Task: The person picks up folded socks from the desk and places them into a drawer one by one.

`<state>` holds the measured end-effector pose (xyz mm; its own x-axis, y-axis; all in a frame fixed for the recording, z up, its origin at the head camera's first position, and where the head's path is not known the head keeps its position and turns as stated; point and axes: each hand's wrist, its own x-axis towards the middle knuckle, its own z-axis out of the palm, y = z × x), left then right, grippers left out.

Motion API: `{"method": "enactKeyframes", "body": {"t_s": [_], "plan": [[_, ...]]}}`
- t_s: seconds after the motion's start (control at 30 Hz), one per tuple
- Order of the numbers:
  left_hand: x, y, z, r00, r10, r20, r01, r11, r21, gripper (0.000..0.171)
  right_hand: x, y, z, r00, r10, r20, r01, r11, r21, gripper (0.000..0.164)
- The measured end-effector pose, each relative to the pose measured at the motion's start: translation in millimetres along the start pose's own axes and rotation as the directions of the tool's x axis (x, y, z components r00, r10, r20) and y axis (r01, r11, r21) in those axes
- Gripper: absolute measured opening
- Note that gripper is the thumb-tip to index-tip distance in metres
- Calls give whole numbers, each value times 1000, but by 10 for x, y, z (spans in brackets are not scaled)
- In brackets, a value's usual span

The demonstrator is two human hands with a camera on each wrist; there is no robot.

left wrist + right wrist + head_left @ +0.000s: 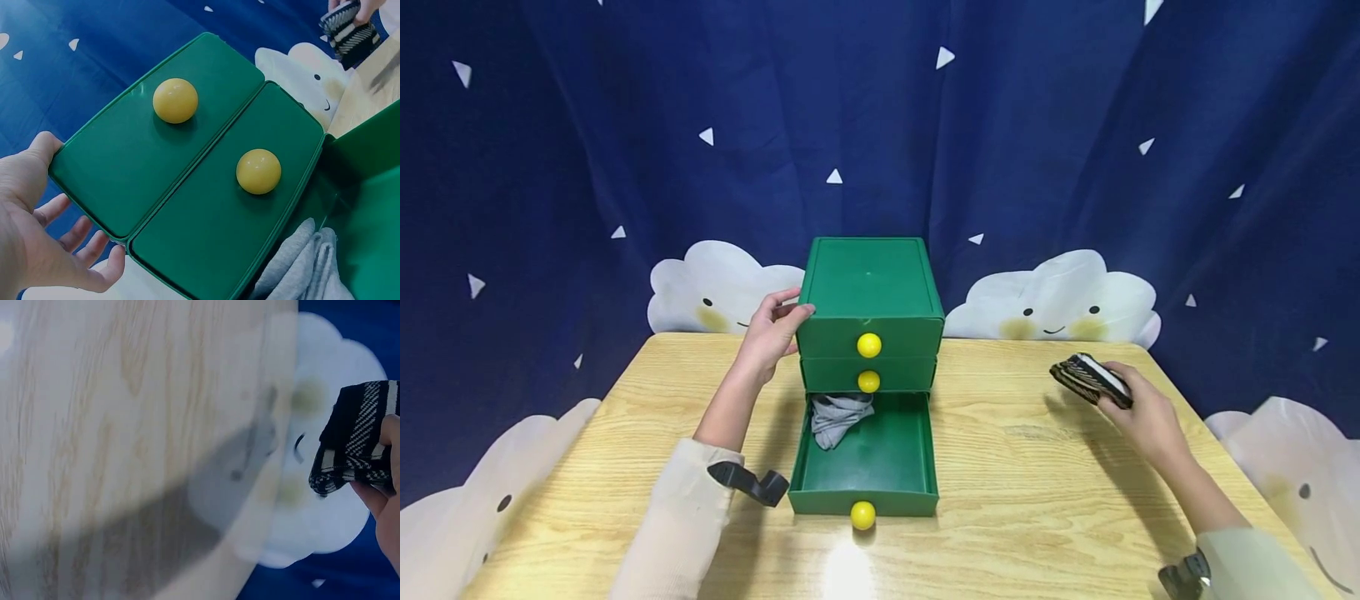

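A green drawer cabinet (872, 279) with yellow ball knobs stands on the table. Its bottom drawer (887, 467) is pulled out, and a crumpled grey cloth (838, 417) lies in that drawer's back left. My left hand (769, 337) rests against the cabinet's left side, thumb at the top front edge and fingers spread, as the left wrist view also shows. Over the right of the table, my right hand (1146, 412) grips a folded black-and-white patterned cloth (1086, 379). The right wrist view shows this patterned cloth (353, 434) held between thumb and fingers, which are partly cut off.
The two upper drawers, with yellow knobs (868, 345), are closed. A light wooden table (1015, 500) extends around the cabinet. Behind it hangs a dark blue curtain (880, 117) with white triangles and smiling clouds. The bottom drawer's front sticks out toward me.
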<state>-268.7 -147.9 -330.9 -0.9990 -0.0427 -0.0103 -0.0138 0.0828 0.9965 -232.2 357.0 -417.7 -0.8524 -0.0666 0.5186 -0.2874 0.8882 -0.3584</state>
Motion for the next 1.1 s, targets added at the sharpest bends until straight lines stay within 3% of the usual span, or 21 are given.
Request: {"method": "enactKeyframes", "body": {"t_s": [0.27,0.57,0.87,1.0,1.1], "plan": [[-7,13,9,1000,1,0,-1,1000,0,56,-25,-419,-57,978,-179,-109,180,984,8,51],[-7,-10,4,1000,-6,5,6,1000,-2,56,-104,-799,-68,938,-327,-113,335,940,69,55],[5,-7,-13,1000,3,2,-3,1000,-6,56,-115,-1210,-27,860,-503,-87,510,853,112,56],[-2,1,-10,1000,0,4,0,1000,-6,56,-119,-1355,28,813,-578,-68,581,800,150,31],[-6,3,-6,1000,-5,7,5,1000,-2,56,-132,-1460,79,788,-615,-43,611,771,180,30]]}}
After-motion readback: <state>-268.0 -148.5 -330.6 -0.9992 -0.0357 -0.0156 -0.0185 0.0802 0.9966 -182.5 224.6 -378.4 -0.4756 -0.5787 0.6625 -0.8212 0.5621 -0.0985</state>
